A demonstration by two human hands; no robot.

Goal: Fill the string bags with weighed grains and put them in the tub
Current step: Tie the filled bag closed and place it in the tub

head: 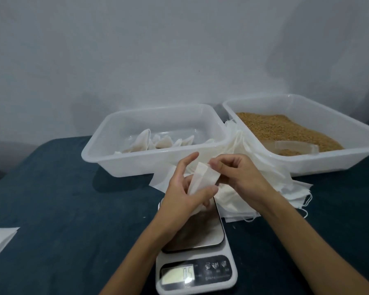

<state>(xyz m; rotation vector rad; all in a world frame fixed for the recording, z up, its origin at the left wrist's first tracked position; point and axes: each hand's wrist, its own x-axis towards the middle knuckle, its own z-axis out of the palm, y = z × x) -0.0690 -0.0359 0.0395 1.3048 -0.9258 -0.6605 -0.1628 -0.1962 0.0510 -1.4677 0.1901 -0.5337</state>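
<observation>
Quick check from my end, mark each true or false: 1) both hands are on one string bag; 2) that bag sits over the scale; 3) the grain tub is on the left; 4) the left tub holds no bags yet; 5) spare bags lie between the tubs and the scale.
1) Both hands hold one string bag: true; the left hand and right hand each pinch it.
2) The bag is above the scale: true.
3) The grain tub is on the left: false; the grains fill the right tub.
4) The left tub holds no bags: false; several white bags lie inside.
5) Spare bags lie between tubs and scale: true.
</observation>
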